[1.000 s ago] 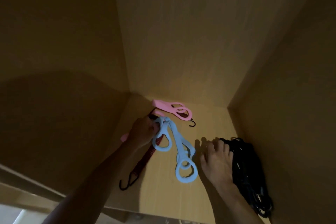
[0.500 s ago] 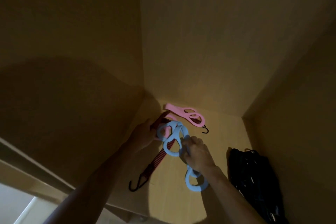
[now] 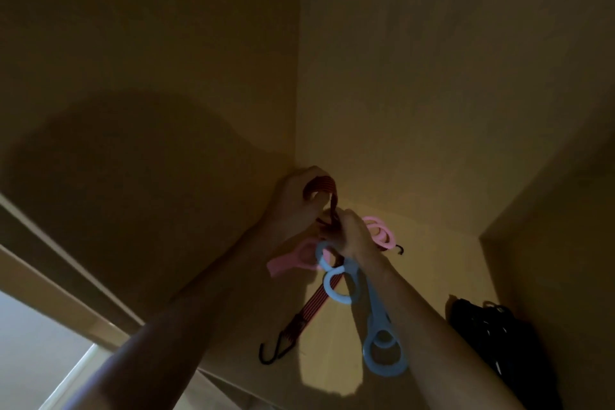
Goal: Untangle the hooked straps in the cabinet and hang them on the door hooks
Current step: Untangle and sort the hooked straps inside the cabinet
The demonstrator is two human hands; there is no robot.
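The cabinet's left wall (image 3: 166,43) is smooth, pale wood laminate, shadowed, and meets the back wall in a straight vertical corner. At lower centre a large black wire hook (image 3: 271,351) lies near the front edge of the shelf floor (image 3: 432,270). From it the red strap (image 3: 317,303), flat, woven and black-striped, runs diagonally up and right to the hands at centre frame. The left hand (image 3: 296,203) has its fingers curled round a loop of this strap, against the corner. A flat pink plastic strap (image 3: 289,261) juts out down-left beneath it. The right hand (image 3: 354,238) grips the strap just below the loop; both hands touch. A pale blue ringed strap (image 3: 377,313) hangs under the right wrist, long axis pointing down-right. Pink rings (image 3: 382,233) and a small hook (image 3: 400,249) lie behind. Bare floor separates them from a black bundle (image 3: 492,339) by the right wall.
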